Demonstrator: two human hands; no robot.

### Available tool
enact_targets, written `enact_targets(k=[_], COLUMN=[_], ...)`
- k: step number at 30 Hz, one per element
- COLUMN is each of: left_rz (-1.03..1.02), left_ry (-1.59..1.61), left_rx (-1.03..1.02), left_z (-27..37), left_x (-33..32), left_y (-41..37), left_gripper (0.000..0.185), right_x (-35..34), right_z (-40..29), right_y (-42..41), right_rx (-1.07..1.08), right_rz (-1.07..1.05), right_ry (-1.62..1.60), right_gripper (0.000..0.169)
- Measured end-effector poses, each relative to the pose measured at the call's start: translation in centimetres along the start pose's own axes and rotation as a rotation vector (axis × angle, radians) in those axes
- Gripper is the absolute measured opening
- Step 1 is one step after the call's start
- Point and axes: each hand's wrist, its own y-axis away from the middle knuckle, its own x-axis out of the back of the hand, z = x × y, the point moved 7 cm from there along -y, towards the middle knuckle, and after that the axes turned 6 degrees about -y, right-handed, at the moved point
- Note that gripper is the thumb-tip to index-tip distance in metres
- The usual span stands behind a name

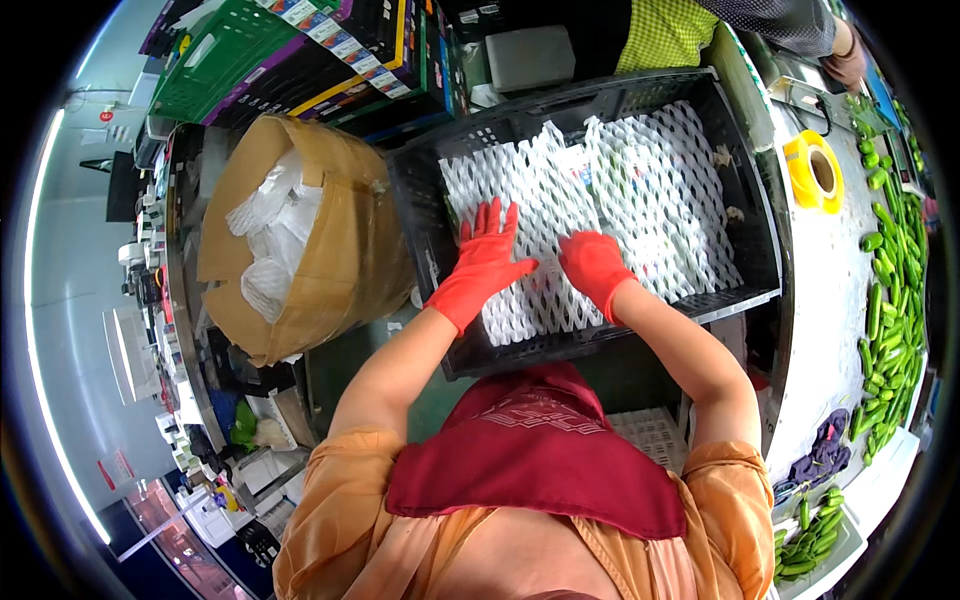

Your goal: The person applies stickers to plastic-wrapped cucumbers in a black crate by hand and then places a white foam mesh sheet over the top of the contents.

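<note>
Before me stands a black plastic crate [411, 217], slightly tilted in view. White foam netting lies over its contents in two sheets, a left foam net sheet [517, 176] and a right foam net sheet [664, 172]. Packs with printed labels partly show through the mesh; most of what lies beneath is hidden. My left hand [480, 266], in a red glove, rests flat with fingers spread on the left sheet near the crate's left wall. My right hand [595, 271], also red-gloved, is curled at the netting near the middle; whether its fingers pinch the mesh is hidden.
Left of the crate, an open cardboard box [360, 225] holds more white foam netting. Stacked crates [225, 56] rise behind it. On the right, a worktable [814, 285] bears a yellow tape roll [795, 176] and many green cucumbers [892, 322]. A co-worker's hand [847, 64] is at the upper right.
</note>
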Motion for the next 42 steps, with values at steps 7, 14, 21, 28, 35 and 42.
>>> enact_targets(k=[7, 14, 21, 28, 35, 42], left_rz=[-0.142, -0.205, -0.542, -0.542, -0.494, -0.504], left_ry=[-0.114, 0.015, -0.121, -0.078, -0.015, -0.134], left_rx=[0.020, 0.067, -0.106, 0.013, 0.078, -0.097], left_z=[-0.2, -2.4, -0.6, -0.3, 0.0, 1.6], left_x=[0.7, -0.9, -0.6, -4.2, -4.8, -3.0], left_y=[-3.9, -3.7, 2.9, 2.0, 2.3, 5.4], left_gripper=[0.123, 0.122, 0.119, 0.115, 0.114, 0.101], right_x=[5.6, 5.4, 8.5, 8.1, 4.5, 3.2], right_z=[0.5, 4.1, 11.3, 9.7, 8.0, 10.5], right_y=[-7.3, -7.8, -7.4, -9.3, -3.8, -3.5], right_rx=[0.070, 0.065, -0.103, 0.048, -0.408, -0.494], right_rz=[0.516, 0.826, 1.181, 1.090, 0.572, 0.687], right_ry=[0.221, 0.021, -0.510, -0.482, -0.513, -0.653], right_gripper=[0.059, 0.053, 0.027, 0.028, 0.035, 0.022])
